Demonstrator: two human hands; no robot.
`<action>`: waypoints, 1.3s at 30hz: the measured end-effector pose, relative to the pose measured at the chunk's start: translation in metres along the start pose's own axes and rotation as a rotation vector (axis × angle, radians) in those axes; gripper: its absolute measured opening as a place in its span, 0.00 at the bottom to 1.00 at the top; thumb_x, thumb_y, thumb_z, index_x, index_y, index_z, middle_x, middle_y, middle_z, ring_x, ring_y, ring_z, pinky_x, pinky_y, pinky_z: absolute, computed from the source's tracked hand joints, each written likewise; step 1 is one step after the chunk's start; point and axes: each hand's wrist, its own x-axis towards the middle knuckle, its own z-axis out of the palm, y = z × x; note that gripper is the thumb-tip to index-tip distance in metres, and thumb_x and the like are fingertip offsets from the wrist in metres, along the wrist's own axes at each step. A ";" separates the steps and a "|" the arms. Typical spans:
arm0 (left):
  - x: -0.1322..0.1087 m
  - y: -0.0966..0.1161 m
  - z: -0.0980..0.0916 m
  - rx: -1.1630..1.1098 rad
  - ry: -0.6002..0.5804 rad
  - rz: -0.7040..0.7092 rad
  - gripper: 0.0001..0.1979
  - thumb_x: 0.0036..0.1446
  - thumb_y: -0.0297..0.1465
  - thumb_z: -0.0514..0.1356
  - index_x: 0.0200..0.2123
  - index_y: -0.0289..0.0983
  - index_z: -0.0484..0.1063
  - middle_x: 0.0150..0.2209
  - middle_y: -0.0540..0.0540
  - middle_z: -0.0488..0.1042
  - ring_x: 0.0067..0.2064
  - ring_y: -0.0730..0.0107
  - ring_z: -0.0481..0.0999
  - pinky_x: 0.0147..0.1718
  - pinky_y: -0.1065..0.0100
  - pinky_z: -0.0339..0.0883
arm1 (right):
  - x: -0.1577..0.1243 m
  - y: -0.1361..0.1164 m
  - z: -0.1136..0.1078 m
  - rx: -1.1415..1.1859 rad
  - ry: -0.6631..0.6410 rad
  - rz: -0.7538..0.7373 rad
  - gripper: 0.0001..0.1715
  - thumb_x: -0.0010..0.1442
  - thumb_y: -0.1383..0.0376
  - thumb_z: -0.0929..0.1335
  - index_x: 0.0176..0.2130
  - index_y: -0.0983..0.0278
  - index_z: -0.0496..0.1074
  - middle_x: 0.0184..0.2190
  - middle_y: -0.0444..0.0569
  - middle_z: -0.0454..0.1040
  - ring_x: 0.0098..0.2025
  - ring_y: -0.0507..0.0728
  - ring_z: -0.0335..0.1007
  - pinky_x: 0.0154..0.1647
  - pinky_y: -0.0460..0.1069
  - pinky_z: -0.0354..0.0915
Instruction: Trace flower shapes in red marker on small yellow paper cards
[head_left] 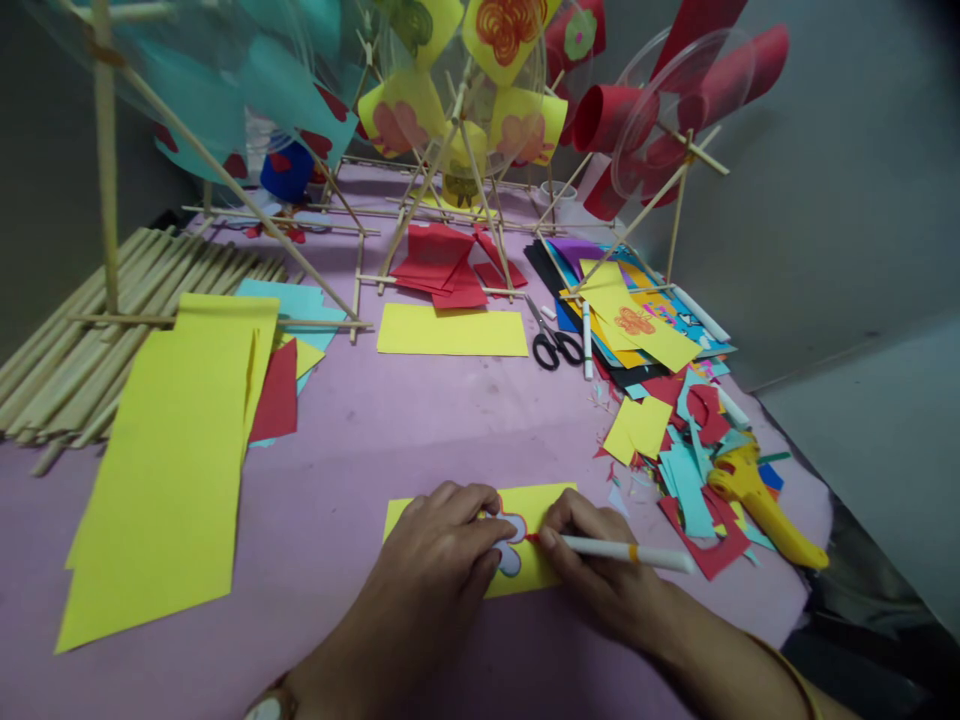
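My right hand (pixel 592 560) pinches a white felt-tip marker (pixel 626 552). Its red tip meets the edge of a pale flower-shaped paper cutout (pixel 511 558), part of which my left hand hides. That cutout lies flat on a yellow paper strip (pixel 540 575), on the purple-covered table near me. With bent fingers, my left hand (pixel 442 540) presses the cutout down against the strip. A reddish line shows along part of the cutout's rim.
Yellow sheets (pixel 172 450) and bamboo sticks (pixel 90 350) lie left. Scissors (pixel 555 348), paper scraps (pixel 690 480) and a yellow glue gun (pixel 765 505) are right. Stick frames with paper pinwheels (pixel 461 110) stand behind a yellow strip (pixel 450 332) and red papers (pixel 439 262).
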 end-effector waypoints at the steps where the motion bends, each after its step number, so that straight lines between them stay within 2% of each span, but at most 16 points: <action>1: 0.000 0.000 0.000 0.004 0.002 0.000 0.13 0.60 0.25 0.53 0.44 0.45 0.71 0.43 0.48 0.70 0.43 0.61 0.69 0.38 0.59 0.61 | 0.000 0.000 0.000 0.000 0.004 0.000 0.10 0.64 0.67 0.60 0.30 0.60 0.57 0.18 0.35 0.54 0.17 0.48 0.50 0.19 0.45 0.47; 8: 0.000 -0.001 0.002 0.016 0.011 0.001 0.14 0.59 0.25 0.53 0.45 0.45 0.71 0.44 0.48 0.70 0.43 0.62 0.69 0.39 0.60 0.61 | 0.001 -0.001 -0.003 0.048 0.087 0.080 0.09 0.63 0.66 0.60 0.29 0.61 0.58 0.18 0.36 0.55 0.17 0.49 0.52 0.19 0.45 0.48; 11: 0.000 -0.001 0.002 0.017 0.010 -0.002 0.14 0.59 0.25 0.53 0.44 0.45 0.71 0.44 0.48 0.70 0.43 0.62 0.69 0.39 0.60 0.61 | 0.002 0.000 -0.002 0.047 0.089 0.069 0.09 0.62 0.67 0.60 0.29 0.61 0.58 0.18 0.36 0.55 0.17 0.49 0.52 0.19 0.45 0.48; 19: 0.001 -0.001 0.001 0.000 -0.002 -0.003 0.13 0.59 0.25 0.53 0.45 0.45 0.71 0.43 0.47 0.70 0.42 0.62 0.68 0.38 0.60 0.60 | 0.001 0.001 -0.001 0.014 0.041 0.005 0.09 0.63 0.68 0.60 0.30 0.61 0.58 0.19 0.36 0.54 0.19 0.49 0.51 0.20 0.44 0.47; 24: 0.001 -0.001 0.001 -0.032 -0.015 -0.017 0.13 0.60 0.25 0.53 0.44 0.45 0.70 0.44 0.48 0.69 0.44 0.61 0.68 0.38 0.58 0.59 | -0.001 0.002 -0.002 0.049 0.035 0.048 0.09 0.63 0.67 0.60 0.30 0.60 0.58 0.19 0.36 0.54 0.19 0.49 0.50 0.20 0.45 0.47; 30: 0.000 -0.003 0.003 -0.037 -0.008 -0.004 0.11 0.61 0.26 0.53 0.43 0.45 0.70 0.45 0.48 0.69 0.44 0.60 0.67 0.38 0.58 0.58 | -0.002 -0.001 0.002 0.240 -0.017 0.123 0.05 0.61 0.68 0.62 0.34 0.59 0.57 0.19 0.35 0.57 0.17 0.49 0.50 0.17 0.43 0.45; 39: -0.001 -0.005 0.004 -0.041 -0.015 -0.002 0.11 0.61 0.27 0.52 0.43 0.45 0.69 0.45 0.48 0.69 0.44 0.60 0.67 0.39 0.58 0.58 | -0.003 0.005 0.006 0.141 -0.041 0.047 0.05 0.61 0.67 0.62 0.32 0.59 0.58 0.19 0.36 0.59 0.18 0.49 0.52 0.19 0.44 0.50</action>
